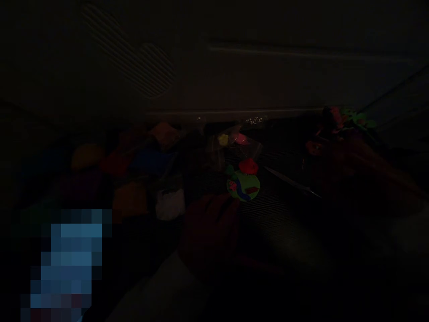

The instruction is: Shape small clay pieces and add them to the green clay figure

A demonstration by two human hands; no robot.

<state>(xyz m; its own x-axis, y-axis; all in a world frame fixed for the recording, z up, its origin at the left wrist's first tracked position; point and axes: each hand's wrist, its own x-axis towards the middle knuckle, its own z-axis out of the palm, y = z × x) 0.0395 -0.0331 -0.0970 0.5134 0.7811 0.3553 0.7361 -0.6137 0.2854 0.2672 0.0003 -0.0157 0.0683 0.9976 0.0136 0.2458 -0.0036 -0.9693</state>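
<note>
Near the middle of the dark ribbed surface (pixel 273 219), beyond the fingers of the left hand, lies a green disc (pixel 250 181) with a wavy blue strip (pixel 241 191), a pink piece (pixel 232 184) and a dark red piece (pixel 252 190) on it. A red lump (pixel 248 166) sits at its far rim. The step in hand looks like work around this disc, with one hand at its near side; I judge that any move here calls for a light, flat touch, since the pieces look soft.

The left hand (pixel 211 228) reaches in from the near edge, back upward, fingers forward and close together — whether the tips touch the disc or rest just beside it, I cannot tell, nor whether they grip anything.

To the right of the disc lies a slender pointed tool (pixel 291 181), slanting toward the right side. Beyond it the right hand (pixel 362 174) stretches toward the far right corner, by a cluster of green and pink pieces (pixel 360 118); its fingers are too dark to show how open they are or what they hold.

Toward the far edge lie clear bags (pixel 253 150); coloured packets (pixel 150 161) spread along the left side — a white block (pixel 170 203) nearest the left hand.
</note>
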